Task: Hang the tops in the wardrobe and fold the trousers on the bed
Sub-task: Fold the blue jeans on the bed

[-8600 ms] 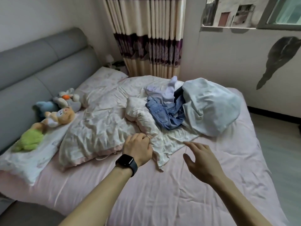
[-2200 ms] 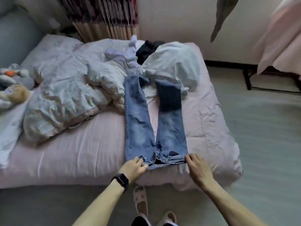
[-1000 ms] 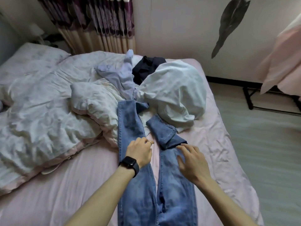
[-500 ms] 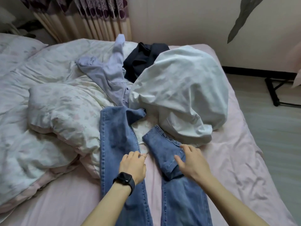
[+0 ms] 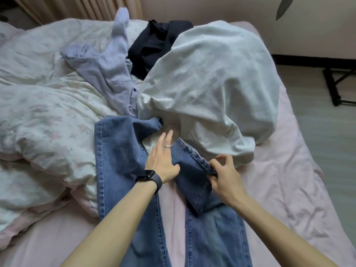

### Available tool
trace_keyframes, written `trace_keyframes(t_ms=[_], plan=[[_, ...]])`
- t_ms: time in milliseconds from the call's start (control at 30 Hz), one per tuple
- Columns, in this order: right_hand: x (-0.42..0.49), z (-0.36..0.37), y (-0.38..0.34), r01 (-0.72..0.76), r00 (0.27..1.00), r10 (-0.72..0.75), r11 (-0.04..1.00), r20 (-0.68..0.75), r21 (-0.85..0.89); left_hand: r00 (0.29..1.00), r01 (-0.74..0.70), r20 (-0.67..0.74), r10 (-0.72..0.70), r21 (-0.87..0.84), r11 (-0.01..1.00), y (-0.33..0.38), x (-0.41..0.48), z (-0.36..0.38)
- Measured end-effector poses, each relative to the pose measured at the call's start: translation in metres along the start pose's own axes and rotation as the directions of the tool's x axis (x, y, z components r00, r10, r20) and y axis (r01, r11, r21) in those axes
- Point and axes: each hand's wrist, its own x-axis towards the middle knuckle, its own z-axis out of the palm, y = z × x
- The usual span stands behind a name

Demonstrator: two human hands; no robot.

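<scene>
Left hand (image 5: 162, 160) has slid forward, fingers flat on one pair of denim jeans (image 5: 119, 160); right hand (image 5: 224, 179) pinches folded leg's stitched hem.

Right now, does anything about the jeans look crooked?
Yes. The jeans have one leg doubled back, lying askew under the right hand, which pinches its edge. The other leg lies straight.
</scene>
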Motion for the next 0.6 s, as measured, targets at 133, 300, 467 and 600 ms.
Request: trace_keyframes(t_ms=[133, 300, 467, 600], plan=[[-0.003, -0.040, -0.006, 0.171, 0.984, -0.175, 0.982, -0.039, -0.084, 0.969, -0.003, 0.244, 0.025, -0.093, 0.996, 0.022, 0.034, -0.026], [0.028, -0.122, -0.021, 0.050, 0.938, -0.062, 0.998, -0.341, -0.043, 0.997, -0.002, 0.074, 0.037, -0.428, 0.904, 0.054, 0.044, -0.067], [0.105, -0.199, -0.036, 0.028, 0.887, -0.027, 1.000, -0.461, -0.004, 0.999, -0.034, 0.008, 0.052, -0.659, 0.752, 0.108, 0.088, -0.134], [0.152, -0.210, -0.026, 0.005, 0.887, 0.006, 1.000, -0.462, 0.023, 0.981, -0.142, -0.183, 0.057, -0.491, 0.859, 0.134, 0.118, -0.138]])
